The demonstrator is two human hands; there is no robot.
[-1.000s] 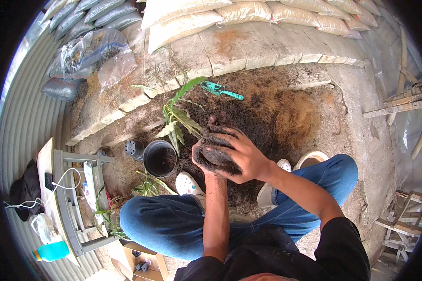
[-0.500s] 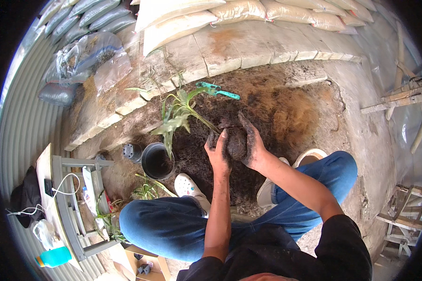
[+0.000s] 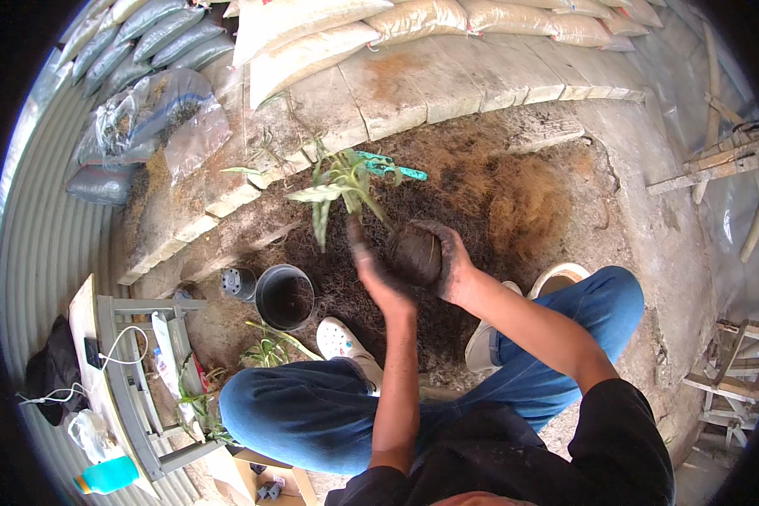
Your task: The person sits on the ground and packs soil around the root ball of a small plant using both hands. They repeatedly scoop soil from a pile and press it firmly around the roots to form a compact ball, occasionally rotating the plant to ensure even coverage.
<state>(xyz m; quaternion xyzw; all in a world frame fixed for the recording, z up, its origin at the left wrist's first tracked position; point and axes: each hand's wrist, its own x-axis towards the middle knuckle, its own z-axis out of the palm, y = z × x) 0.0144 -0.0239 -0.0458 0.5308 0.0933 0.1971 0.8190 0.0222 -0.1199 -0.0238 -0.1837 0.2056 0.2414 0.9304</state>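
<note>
A leafy green plant (image 3: 346, 184) leans to the far left, its dark root ball (image 3: 417, 255) raised over the soil. My right hand (image 3: 452, 263), dark with soil, is wrapped round the right and far side of that root ball. On its left side is my left hand (image 3: 376, 268), blurred by motion, with its fingers stretched away from me beside the stem and not closed round anything. A turquoise hand trowel (image 3: 392, 166) lies on the soil behind the leaves.
A black pot (image 3: 286, 298) and a smaller grey pot (image 3: 238, 284) stand left of my feet. Loose dark soil and brown fibre (image 3: 527, 211) cover the ground. Stone edging (image 3: 396, 125) and stacked sacks (image 3: 422, 23) lie beyond; a small table (image 3: 101, 363) stands at left.
My left hand has come off the root ball and moved slightly left, its fingers now straight. The plant has turned, its leaves shifting right and away; my right hand still holds the root ball.
</note>
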